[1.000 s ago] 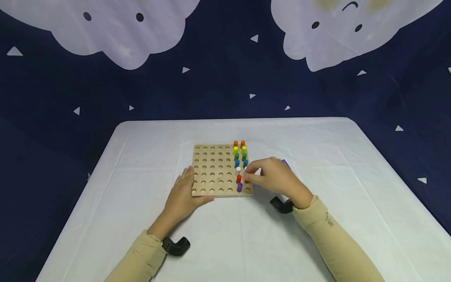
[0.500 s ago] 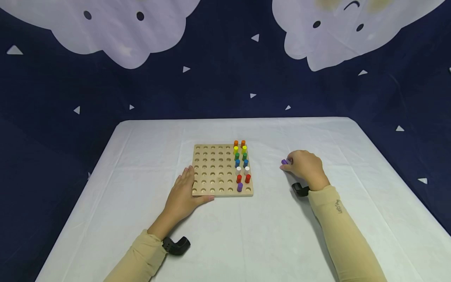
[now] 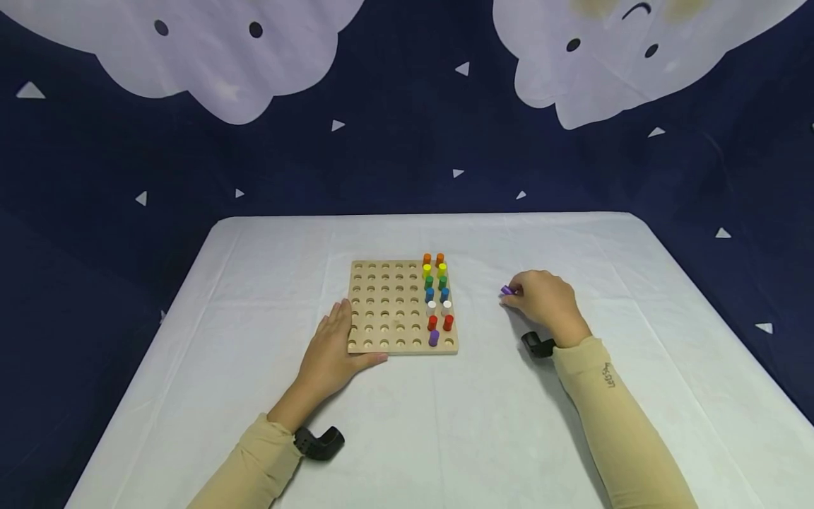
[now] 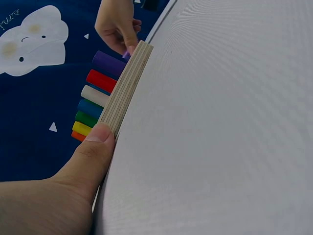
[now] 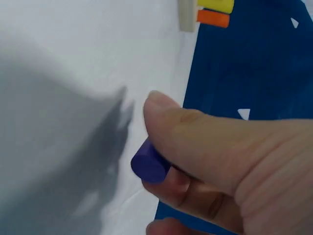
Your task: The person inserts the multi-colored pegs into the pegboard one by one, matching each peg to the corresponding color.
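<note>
A square wooden pegboard [image 3: 384, 307] lies on the table with two columns of coloured pegs standing along its right side. My left hand [image 3: 331, 353] rests against the board's left edge, fingers straight, and its thumb [image 4: 98, 139] touches the near edge. To the right of the board, my right hand [image 3: 545, 300] pinches a purple peg [image 5: 150, 162] between thumb and fingers, close over the tabletop. Another purple peg [image 3: 434, 338] stands in the nearest row, beside a bare hole at the near right corner. Red pegs [image 3: 448, 323] fill the row behind it.
White, blue, green, yellow and orange pegs [image 3: 440, 259] continue in pairs toward the far edge. A white cloth covers the table [image 3: 407, 431]. Behind it hangs a dark blue backdrop [image 3: 394, 155] with clouds and small triangles. Each wrist carries a black camera mount [image 3: 320, 444].
My right hand has left the board's red peg, gone right and picked up the purple peg from the table, then shifted slightly back left with it. The left hand stays put.
</note>
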Demonstrator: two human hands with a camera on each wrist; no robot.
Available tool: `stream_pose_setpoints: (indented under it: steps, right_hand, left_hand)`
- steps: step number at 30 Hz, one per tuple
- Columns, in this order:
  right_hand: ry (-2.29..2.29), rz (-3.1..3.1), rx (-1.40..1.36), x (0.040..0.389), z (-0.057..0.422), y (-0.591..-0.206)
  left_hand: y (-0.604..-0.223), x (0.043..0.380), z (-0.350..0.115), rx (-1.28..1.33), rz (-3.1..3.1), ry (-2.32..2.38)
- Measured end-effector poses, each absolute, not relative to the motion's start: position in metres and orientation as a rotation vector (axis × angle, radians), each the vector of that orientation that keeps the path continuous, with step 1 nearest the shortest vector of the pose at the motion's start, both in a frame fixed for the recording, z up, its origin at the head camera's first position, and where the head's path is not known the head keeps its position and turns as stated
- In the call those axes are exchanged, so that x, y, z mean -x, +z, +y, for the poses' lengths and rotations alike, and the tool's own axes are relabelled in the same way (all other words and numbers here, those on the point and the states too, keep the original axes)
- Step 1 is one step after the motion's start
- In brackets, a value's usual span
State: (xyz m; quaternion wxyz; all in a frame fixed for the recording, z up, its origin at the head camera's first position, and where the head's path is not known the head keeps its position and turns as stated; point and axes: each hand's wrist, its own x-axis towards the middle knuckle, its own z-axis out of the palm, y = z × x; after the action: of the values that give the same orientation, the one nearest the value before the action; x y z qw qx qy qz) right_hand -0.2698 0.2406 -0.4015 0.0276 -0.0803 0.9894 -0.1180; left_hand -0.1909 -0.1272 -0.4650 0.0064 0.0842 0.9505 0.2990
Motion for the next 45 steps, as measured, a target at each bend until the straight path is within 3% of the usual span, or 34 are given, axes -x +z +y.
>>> stream_pose_setpoints:
  steps: [19, 31, 45]
  right_hand:
    - [-0.927, 2.812, 0.456, 0.259, 0.206, -0.386]
    - [-0.944, 2.643, 0.649, 0.237, 0.179, -0.373]
    - [-0.739, 2.672, 0.729, 0.232, 0.164, -0.389]
  left_hand:
    - [-0.465, 0.190, -0.127, -0.259, 2.972, 0.940]
    - [-0.466, 0.191, -0.126, -0.262, 2.980, 0.932]
    - [-0.466, 0.191, -0.126, -0.258, 2.975, 0.935]
